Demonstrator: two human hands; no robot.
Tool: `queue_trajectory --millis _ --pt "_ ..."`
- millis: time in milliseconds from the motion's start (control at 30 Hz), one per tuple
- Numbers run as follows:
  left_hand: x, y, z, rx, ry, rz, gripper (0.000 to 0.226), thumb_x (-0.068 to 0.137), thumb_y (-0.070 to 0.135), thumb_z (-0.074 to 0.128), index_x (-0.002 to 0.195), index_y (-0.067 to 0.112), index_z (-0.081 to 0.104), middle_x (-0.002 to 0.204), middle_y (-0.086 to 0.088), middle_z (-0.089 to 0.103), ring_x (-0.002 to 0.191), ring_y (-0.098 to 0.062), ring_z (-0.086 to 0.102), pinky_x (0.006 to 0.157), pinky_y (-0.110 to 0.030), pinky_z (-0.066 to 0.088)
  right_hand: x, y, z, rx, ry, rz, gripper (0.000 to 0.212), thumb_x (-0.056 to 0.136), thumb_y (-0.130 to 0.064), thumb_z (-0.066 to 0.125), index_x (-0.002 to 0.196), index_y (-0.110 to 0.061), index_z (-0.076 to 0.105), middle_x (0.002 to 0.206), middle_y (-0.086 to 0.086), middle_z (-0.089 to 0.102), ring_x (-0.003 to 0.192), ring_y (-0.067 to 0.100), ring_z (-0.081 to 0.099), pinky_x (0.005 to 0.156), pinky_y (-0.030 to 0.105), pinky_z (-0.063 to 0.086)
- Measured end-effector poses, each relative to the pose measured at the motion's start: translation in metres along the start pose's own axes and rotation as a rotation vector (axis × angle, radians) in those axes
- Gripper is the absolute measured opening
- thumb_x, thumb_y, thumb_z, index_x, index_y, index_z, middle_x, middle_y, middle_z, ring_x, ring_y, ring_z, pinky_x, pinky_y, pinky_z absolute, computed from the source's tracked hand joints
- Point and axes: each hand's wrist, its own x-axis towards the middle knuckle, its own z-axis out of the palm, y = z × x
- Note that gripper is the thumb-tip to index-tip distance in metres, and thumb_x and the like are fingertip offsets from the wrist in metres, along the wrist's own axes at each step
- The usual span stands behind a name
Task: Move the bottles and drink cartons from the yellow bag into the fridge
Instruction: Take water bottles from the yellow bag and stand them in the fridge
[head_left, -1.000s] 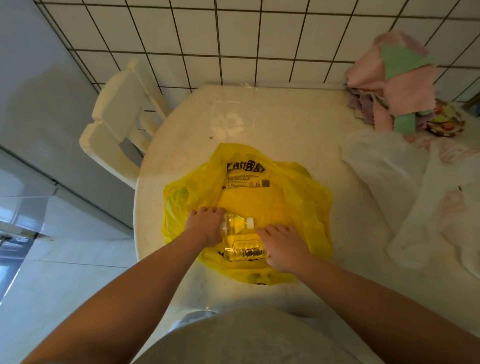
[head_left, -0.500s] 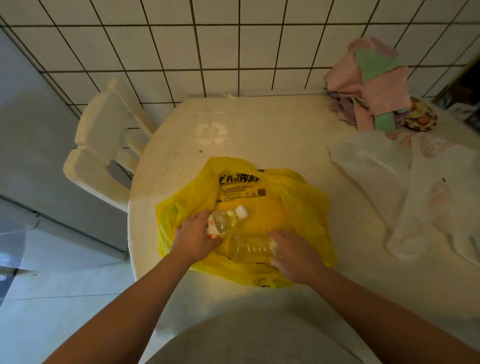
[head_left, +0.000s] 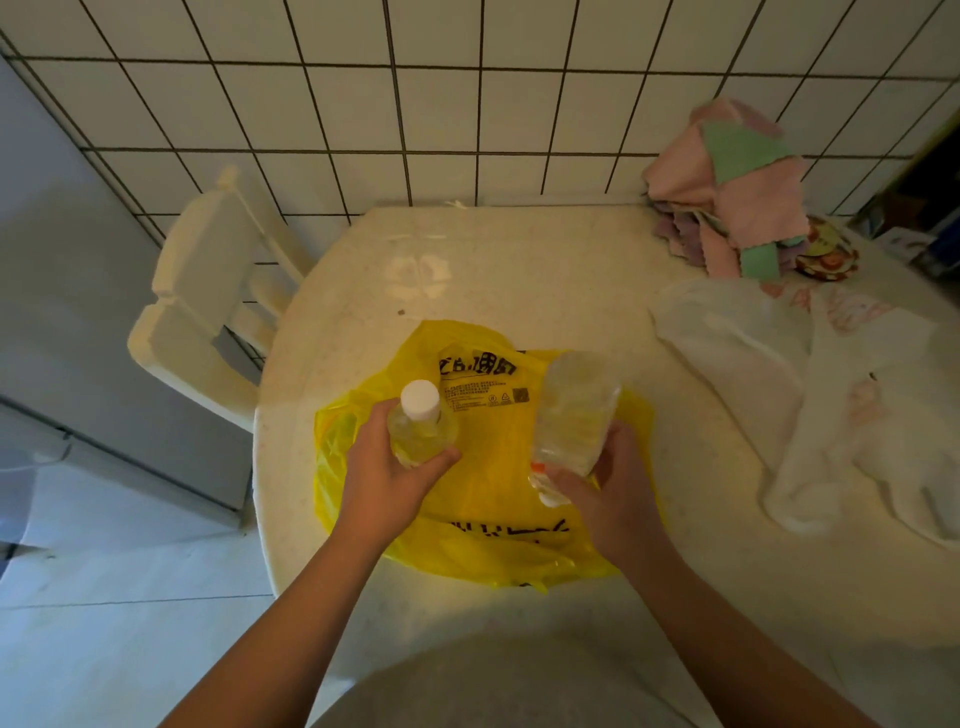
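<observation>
change: small bottle and big bottle now lifted clear of yellow bag | left hand, right hand each gripping one | next: fridge, 9 o'clock, probably

Head view looks steeply down (close) at table.

A pale, speckled worktop stands against a white tiled wall. A cream chair sits at its left edge. Pink, green and lilac cloths are heaped at the far right, partly covering a patterned round object. Crumpled white plastic bags lie nearer.
</observation>
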Motion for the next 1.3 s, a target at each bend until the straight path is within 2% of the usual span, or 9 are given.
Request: queue_trajectory --millis 167,267,433,567,700,800,900,1067,1300 --pt "-0.012 0.033 -0.006 -0.230 0.052 0.034 0.067 0.068 0.036 0.087 0.124 0.022 0.054 0.114 0.006 0.068 0.104 -0.011 0.066 0.086 -0.033 0.054 0.003 -0.028 -0.012 0.358 -0.056 0.095 0.032 0.082 -0.016 0.076 0.111 -0.017 0.062 0.103 0.004 0.072 0.095 0.018 0.071 0.073 0.031 0.058" --pt "-0.025 0.046 -0.007 -0.289 0.114 0.064 0.062 0.071 0.026 0.088 0.122 0.011 0.056 0.109 -0.001 0.070 0.100 -0.015 0.069 0.084 -0.033 0.056 0.004 -0.031 -0.022 0.417 -0.133 0.252 0.009 0.098 -0.022 0.058 0.105 -0.020 0.062 0.095 -0.001 0.067 0.075 0.004 0.069 0.067 0.027 0.057" --pt "-0.066 0.047 -0.001 -0.317 0.227 0.051 0.058 0.076 0.019 0.085 0.124 0.005 0.055 0.112 -0.008 0.068 0.104 -0.024 0.067 0.087 -0.045 0.057 0.005 -0.028 -0.038 0.628 -0.288 0.656 0.065 0.071 -0.049 0.074 0.123 -0.011 0.063 0.098 0.015 0.069 0.087 0.030 0.069 0.071 0.046 0.057" --pt "-0.112 0.045 0.010 -0.331 0.325 0.003 0.057 0.076 0.016 0.084 0.124 0.010 0.055 0.111 -0.006 0.069 0.103 -0.024 0.068 0.084 -0.038 0.057 -0.002 -0.022 -0.046 0.516 -0.451 0.689 0.045 0.078 -0.033 0.073 0.116 -0.012 0.062 0.095 0.019 0.066 0.081 0.034 0.068 0.062 0.043 0.057" --pt "-0.160 0.040 0.017 -0.316 0.422 -0.076 0.057 0.073 0.025 0.086 0.122 0.015 0.057 0.110 -0.001 0.070 0.102 -0.019 0.068 0.084 -0.033 0.058 -0.016 -0.020 -0.045 0.303 -0.633 0.642 0.063 0.068 -0.014 0.077 0.127 -0.007 0.058 0.091 0.016 0.067 0.078 0.030 0.066 0.059 0.037 0.055" --pt "-0.196 0.031 0.012 -0.301 0.495 -0.153 0.065 0.070 0.027 0.089 0.125 0.015 0.056 0.112 0.000 0.070 0.103 -0.014 0.068 0.088 -0.032 0.055 -0.028 -0.019 -0.036 0.019 -0.751 0.568 0.066 0.076 -0.003 0.077 0.132 -0.022 0.048 0.103 0.013 0.068 0.081 0.030 0.068 0.061 0.038 0.054" --pt "-0.229 0.020 0.003 -0.311 0.573 -0.213 0.065 0.069 0.025 0.089 0.124 0.014 0.056 0.110 -0.003 0.071 0.101 -0.015 0.069 0.087 -0.034 0.056 -0.042 -0.022 -0.020 -0.199 -0.854 0.548 0.080 0.075 -0.003 0.081 0.132 -0.034 0.034 0.119 0.009 0.059 0.084 0.036 0.068 0.057 0.044 0.056" --pt "-0.283 0.004 -0.019 -0.309 0.726 -0.252 0.063 0.069 0.023 0.087 0.123 0.011 0.056 0.108 -0.005 0.071 0.099 -0.016 0.070 0.080 -0.024 0.055 -0.082 -0.041 0.021 -0.500 -1.093 0.328 0.068 0.070 -0.013 0.086 0.120 -0.025 0.042 0.118 0.006 0.058 0.089 0.029 0.067 0.054 0.041 0.059" --pt "-0.370 -0.032 -0.077 -0.287 0.883 -0.337 0.061 0.064 0.038 0.087 0.115 0.021 0.058 0.103 0.001 0.071 0.093 -0.013 0.070 0.078 -0.027 0.054 -0.154 -0.055 0.100 -0.642 -1.426 0.185 0.075 0.065 -0.009 0.087 0.131 -0.016 0.051 0.117 0.012 0.062 0.094 0.029 0.071 0.075 0.050 0.061"
